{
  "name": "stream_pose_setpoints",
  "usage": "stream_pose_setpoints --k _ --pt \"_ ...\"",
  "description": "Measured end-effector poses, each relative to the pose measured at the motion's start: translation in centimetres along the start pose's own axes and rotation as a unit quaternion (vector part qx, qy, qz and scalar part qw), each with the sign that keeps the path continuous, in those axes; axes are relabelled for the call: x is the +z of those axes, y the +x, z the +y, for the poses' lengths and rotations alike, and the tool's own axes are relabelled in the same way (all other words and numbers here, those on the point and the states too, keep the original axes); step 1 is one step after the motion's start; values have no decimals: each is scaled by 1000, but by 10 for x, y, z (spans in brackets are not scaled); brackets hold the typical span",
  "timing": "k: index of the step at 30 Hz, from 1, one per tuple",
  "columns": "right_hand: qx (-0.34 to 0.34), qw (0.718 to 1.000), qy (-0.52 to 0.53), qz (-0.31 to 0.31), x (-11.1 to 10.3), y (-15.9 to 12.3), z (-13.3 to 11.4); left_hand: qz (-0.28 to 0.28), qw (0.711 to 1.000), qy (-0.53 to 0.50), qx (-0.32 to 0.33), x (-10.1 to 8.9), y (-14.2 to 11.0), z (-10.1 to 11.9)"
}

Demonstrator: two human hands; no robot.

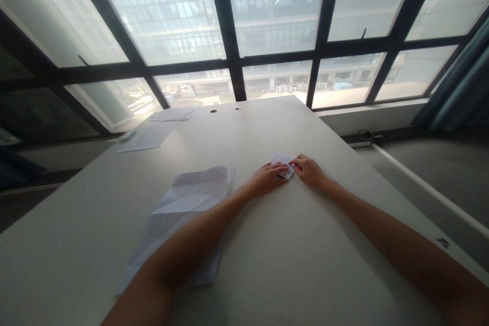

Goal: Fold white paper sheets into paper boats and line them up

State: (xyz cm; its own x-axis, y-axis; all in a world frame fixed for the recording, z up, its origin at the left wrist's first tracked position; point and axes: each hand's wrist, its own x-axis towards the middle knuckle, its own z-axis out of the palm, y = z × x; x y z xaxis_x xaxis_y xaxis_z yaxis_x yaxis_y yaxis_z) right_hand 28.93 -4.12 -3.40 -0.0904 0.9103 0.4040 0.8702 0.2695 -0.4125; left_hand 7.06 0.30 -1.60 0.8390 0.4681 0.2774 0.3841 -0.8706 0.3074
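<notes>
A small folded piece of white paper (pixel 283 162) lies on the white table (pixel 298 254), far out in front of me. My left hand (pixel 267 178) presses on its left side with fingers closed together. My right hand (pixel 310 170) pinches its right edge. Both hands meet over the paper and hide most of it.
A creased, unfolded white sheet (pixel 191 198) lies under my left forearm. More paper sheets (pixel 153 132) rest near the table's far left corner. Two small dark holes (pixel 225 110) mark the far edge. Large windows stand beyond; the table's right edge drops to a ledge.
</notes>
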Motion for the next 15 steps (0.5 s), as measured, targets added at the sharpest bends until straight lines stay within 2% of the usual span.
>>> stream_pose_setpoints --k 7,15 --pt "2 1000 -1 -27 -1 0 -1 23 999 -4 28 4 1 -5" --pt "-4 1000 -5 -20 -1 0 -2 48 998 -25 30 12 2 -9"
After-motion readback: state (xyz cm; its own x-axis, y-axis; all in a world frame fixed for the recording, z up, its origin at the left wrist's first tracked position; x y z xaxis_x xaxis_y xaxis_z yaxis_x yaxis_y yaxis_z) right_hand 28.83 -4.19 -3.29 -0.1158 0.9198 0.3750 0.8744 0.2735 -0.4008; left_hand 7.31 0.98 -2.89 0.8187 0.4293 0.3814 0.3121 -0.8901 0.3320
